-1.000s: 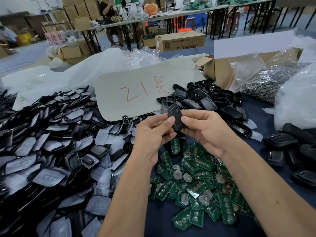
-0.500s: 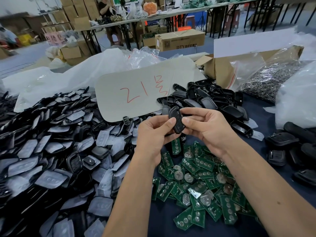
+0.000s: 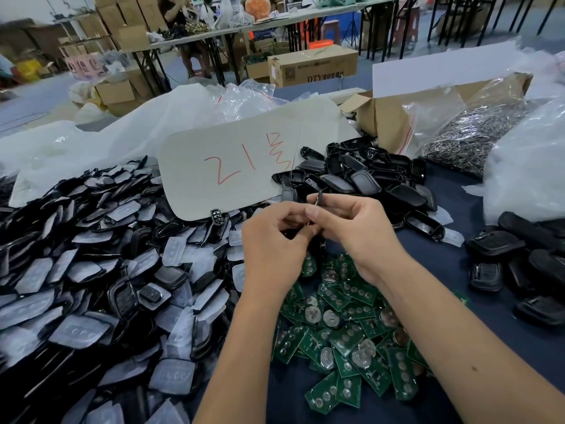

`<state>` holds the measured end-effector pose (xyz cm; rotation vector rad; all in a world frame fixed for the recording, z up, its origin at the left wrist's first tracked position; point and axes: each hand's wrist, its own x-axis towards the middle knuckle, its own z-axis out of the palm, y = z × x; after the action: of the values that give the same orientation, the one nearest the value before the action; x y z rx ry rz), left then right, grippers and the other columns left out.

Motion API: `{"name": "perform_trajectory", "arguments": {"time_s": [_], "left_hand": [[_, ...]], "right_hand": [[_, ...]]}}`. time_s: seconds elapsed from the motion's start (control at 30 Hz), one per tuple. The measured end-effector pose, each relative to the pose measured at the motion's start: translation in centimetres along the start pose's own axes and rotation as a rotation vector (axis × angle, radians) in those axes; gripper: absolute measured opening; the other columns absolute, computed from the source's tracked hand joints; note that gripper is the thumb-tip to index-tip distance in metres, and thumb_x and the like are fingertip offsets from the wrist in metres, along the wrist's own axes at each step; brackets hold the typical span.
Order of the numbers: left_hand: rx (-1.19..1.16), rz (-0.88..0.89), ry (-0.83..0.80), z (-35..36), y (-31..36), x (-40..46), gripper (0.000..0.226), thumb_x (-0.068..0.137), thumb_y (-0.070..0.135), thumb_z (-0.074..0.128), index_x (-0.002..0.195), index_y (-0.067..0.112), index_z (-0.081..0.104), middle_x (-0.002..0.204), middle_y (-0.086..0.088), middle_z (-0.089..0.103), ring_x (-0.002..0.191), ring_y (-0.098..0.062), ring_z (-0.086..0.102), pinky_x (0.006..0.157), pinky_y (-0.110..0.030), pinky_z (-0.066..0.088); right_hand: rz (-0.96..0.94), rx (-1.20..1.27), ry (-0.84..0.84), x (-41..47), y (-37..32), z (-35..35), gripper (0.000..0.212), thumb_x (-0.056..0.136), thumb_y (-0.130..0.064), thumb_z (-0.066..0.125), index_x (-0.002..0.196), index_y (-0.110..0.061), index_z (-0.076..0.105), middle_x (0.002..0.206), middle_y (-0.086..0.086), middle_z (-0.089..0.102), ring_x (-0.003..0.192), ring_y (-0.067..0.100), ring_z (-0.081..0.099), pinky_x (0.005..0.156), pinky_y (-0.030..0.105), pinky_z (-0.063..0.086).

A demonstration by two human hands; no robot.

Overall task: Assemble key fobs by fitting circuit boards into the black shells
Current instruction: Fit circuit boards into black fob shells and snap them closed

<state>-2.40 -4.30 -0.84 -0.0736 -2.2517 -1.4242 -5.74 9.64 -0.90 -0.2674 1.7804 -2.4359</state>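
Bench (image 3: 452, 267) has a dark blue cover. Left side: big heap of black shells with pale film pads (image 3: 91, 270). Behind the hands: grey card (image 3: 232, 166) with red marks, and a second pile of empty black shells (image 3: 367, 182). More black parts (image 3: 519, 270) far right, a clear bag of metal rings (image 3: 470, 139) behind them. Green circuit boards (image 3: 342, 332) heaped under the wrists, some showing coin cells. Fob shell (image 3: 319, 198) held above the boards, edge-on, thin and black, mostly hidden by fingers. Right hand (image 3: 354, 228) grip pinches it at the top; left hand (image 3: 275, 243) grip is curled on its lower part.
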Motion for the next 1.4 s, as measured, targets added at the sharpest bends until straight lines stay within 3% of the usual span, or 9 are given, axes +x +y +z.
{"name": "perform_trajectory", "arguments": {"time_s": [0.17,0.3,0.47,0.63,0.77,0.87,1.03,1.17,1.4], "left_hand": [[0.247,-0.011,0.068,-1.1,-0.8,0.1,0.027,0.083,0.045,0.079,0.105,0.032,0.069,0.095,0.015,0.065,0.097,-0.004,0.057,0.082,-0.025,0.048],[0.560,-0.048,-0.228,-1.6,-1.8,-0.4,0.034,0.077,0.061,0.079,0.096,0.035,0.070,0.100,0.014,0.054,0.105,-0.012,0.041,0.083,-0.027,0.036],[0.318,-0.049,-0.200,-2.0,-1.9,-0.3,0.026,0.074,0.039,0.090,0.080,0.033,0.066,0.088,0.015,0.062,0.094,-0.010,0.053,0.082,-0.027,0.040],[0.082,-0.119,0.007,-1.8,-2.0,0.2,0.023,0.087,0.028,0.083,0.082,0.028,0.061,0.073,0.010,0.066,0.066,-0.007,0.060,0.066,-0.021,0.048],[-0.276,-0.316,0.062,-1.3,-1.6,0.4,0.017,0.097,0.023,0.074,0.096,0.012,0.061,0.084,-0.023,0.064,0.056,-0.028,0.066,0.053,-0.031,0.058],[-0.430,-0.411,0.051,-1.0,-1.5,0.4,0.016,0.097,0.013,0.073,0.108,0.006,0.065,0.096,-0.037,0.061,0.063,-0.033,0.070,0.061,-0.032,0.062],[-0.496,-0.467,0.056,-1.0,-1.8,0.6,0.027,0.092,-0.003,0.073,0.117,0.008,0.069,0.108,-0.036,0.065,0.069,-0.024,0.074,0.067,-0.032,0.063],[-0.540,-0.464,0.062,-1.0,-2.0,0.6,0.030,0.090,-0.006,0.073,0.115,0.011,0.069,0.088,-0.020,0.065,0.063,-0.018,0.072,0.067,-0.032,0.063],[-0.534,-0.450,0.054,-1.3,-2.2,0.2,0.033,0.089,-0.004,0.076,0.114,0.016,0.072,0.088,-0.015,0.066,0.063,-0.018,0.072,0.070,-0.035,0.065]], "right_hand": [[0.101,0.312,0.040,0.6,-1.0,-1.3,0.039,0.082,-0.023,0.074,0.112,0.001,0.072,0.112,0.021,0.076,0.103,0.032,0.076,0.082,0.031,0.062],[0.144,0.474,0.016,0.7,-1.6,-2.0,0.037,0.084,-0.024,0.070,0.114,-0.001,0.068,0.111,0.020,0.077,0.101,0.031,0.077,0.088,0.033,0.063],[0.197,0.455,-0.037,0.5,-1.9,-2.2,0.037,0.083,-0.023,0.072,0.112,-0.001,0.071,0.117,0.021,0.074,0.107,0.032,0.074,0.087,0.034,0.062],[0.226,0.336,-0.101,0.6,-1.8,-2.4,0.038,0.080,-0.021,0.075,0.113,-0.002,0.074,0.108,0.013,0.074,0.104,0.026,0.069,0.089,0.032,0.061],[0.227,0.269,-0.171,0.5,-1.8,-2.3,0.036,0.083,-0.017,0.072,0.116,-0.002,0.074,0.112,0.016,0.075,0.101,0.023,0.073,0.085,0.029,0.061],[0.234,0.247,-0.167,0.5,-1.3,-2.2,0.034,0.083,-0.015,0.072,0.114,-0.002,0.075,0.113,0.017,0.075,0.100,0.023,0.073,0.089,0.031,0.062],[0.246,0.228,-0.158,0.6,-1.0,-2.2,0.031,0.082,-0.014,0.072,0.110,-0.003,0.077,0.110,0.016,0.076,0.097,0.021,0.073,0.085,0.029,0.062],[0.256,0.228,-0.133,0.6,-0.7,-2.2,0.035,0.081,-0.015,0.072,0.113,-0.001,0.075,0.109,0.016,0.075,0.097,0.021,0.073,0.085,0.029,0.062],[0.264,0.218,-0.126,0.5,-0.8,-2.1,0.040,0.082,-0.014,0.072,0.118,0.003,0.072,0.112,0.018,0.073,0.102,0.025,0.070,0.083,0.028,0.062]]}}
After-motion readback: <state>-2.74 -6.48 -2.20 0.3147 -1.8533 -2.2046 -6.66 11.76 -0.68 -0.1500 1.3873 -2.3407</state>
